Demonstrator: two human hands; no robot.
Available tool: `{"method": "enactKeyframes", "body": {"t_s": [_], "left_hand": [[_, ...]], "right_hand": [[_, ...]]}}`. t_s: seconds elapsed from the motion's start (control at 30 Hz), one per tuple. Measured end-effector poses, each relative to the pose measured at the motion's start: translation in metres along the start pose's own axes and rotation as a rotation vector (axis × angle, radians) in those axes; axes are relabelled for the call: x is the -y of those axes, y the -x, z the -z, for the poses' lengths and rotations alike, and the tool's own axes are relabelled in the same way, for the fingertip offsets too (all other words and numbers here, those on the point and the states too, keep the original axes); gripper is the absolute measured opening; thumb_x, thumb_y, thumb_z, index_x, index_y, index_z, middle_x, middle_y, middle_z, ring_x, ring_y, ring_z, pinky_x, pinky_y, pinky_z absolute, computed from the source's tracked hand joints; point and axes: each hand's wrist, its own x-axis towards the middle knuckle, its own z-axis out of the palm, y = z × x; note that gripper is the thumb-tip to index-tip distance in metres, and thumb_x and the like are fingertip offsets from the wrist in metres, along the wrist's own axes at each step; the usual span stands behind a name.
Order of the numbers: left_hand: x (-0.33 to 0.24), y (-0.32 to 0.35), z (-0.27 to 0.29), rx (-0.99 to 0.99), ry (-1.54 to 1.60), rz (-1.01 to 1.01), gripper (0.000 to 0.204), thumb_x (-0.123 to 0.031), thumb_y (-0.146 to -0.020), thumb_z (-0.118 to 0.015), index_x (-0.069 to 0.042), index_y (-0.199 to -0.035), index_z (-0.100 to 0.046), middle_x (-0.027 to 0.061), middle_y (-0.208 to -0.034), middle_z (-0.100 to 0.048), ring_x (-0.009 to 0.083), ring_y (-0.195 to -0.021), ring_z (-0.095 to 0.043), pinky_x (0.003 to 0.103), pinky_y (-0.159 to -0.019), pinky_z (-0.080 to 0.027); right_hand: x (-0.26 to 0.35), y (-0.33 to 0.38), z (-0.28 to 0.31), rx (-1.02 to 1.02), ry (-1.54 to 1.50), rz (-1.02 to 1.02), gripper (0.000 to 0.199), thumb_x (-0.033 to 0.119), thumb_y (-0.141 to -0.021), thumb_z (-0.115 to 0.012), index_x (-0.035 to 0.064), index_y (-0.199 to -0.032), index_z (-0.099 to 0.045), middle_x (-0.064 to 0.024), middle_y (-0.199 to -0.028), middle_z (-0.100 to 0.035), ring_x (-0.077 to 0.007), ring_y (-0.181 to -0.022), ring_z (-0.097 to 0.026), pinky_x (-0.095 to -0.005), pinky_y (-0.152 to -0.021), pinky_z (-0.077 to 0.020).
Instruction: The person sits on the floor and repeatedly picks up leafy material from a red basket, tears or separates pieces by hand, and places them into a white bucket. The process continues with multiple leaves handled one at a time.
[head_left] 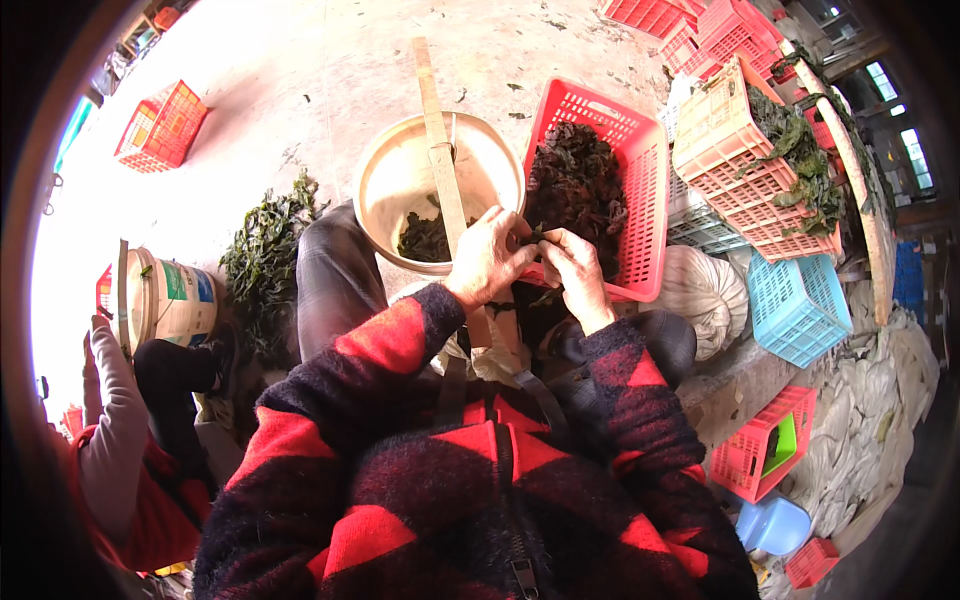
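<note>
Close together in front of my lap, my left hand and my right hand pinch a small dark piece of seaweed between them. Both hands have their fingers closed, and the fingertips partly hide the piece. A narrow wooden board lies across the white bucket, passing beside my left hand. Inside the bucket is some green seaweed. Just beyond my right hand stands a red plastic basket holding a heap of dark seaweed.
Green seaweed is piled on the floor left of my knee. Farther left, another person sits by a second bucket. Stacked crates, a blue basket and a white sack stand at right. A red crate sits far left.
</note>
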Motion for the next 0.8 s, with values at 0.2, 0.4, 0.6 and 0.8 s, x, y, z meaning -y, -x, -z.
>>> {"method": "enactKeyframes", "body": {"t_s": [0.2,0.4,0.6,0.8], "left_hand": [[0.001,-0.003,0.003,0.092,0.213,0.273,0.015,-0.011,-0.081,-0.073,-0.001,-0.088,-0.064,0.01,-0.077,-0.066,0.0177,-0.069,-0.062,0.031,-0.067,-0.051],[0.02,-0.005,0.027,0.038,0.326,0.267,0.005,0.0,-0.081,-0.066,0.0,-0.082,-0.06,0.0026,-0.068,-0.062,0.0075,-0.064,-0.055,0.025,-0.06,-0.048],[0.023,0.001,0.037,0.025,0.089,0.079,0.007,-0.004,-0.083,-0.065,-0.001,-0.089,-0.062,0.0085,-0.079,-0.063,0.0201,-0.074,-0.063,0.031,-0.068,-0.05],[0.002,-0.003,0.053,0.008,-0.097,-0.16,0.033,-0.023,-0.094,-0.059,-0.002,-0.119,-0.057,0.0162,-0.113,-0.059,0.0324,-0.108,-0.058,0.037,-0.092,-0.046]], "right_hand": [[0.012,0.01,-0.004,0.026,0.073,0.023,0.021,0.014,-0.095,-0.057,-0.0005,-0.111,-0.059,0.0076,-0.066,-0.045,-0.0014,-0.051,-0.037,-0.0185,-0.045,-0.0294],[0.02,0.016,0.03,-0.017,0.429,0.19,0.013,0.011,-0.095,-0.057,0.0032,-0.101,-0.067,0.0098,-0.067,-0.046,0.0007,-0.055,-0.036,-0.0173,-0.048,-0.0283],[0.036,0.014,0.035,0.001,0.43,0.108,0.011,0.009,-0.092,-0.06,0.0016,-0.089,-0.067,0.0089,-0.068,-0.048,-0.0004,-0.061,-0.041,-0.0193,-0.053,-0.0336],[0.063,0.001,0.006,0.161,0.222,-0.001,0.012,0.012,-0.094,-0.058,0.004,-0.095,-0.067,0.0112,-0.068,-0.047,0.002,-0.057,-0.036,-0.0167,-0.049,-0.0283]]}}
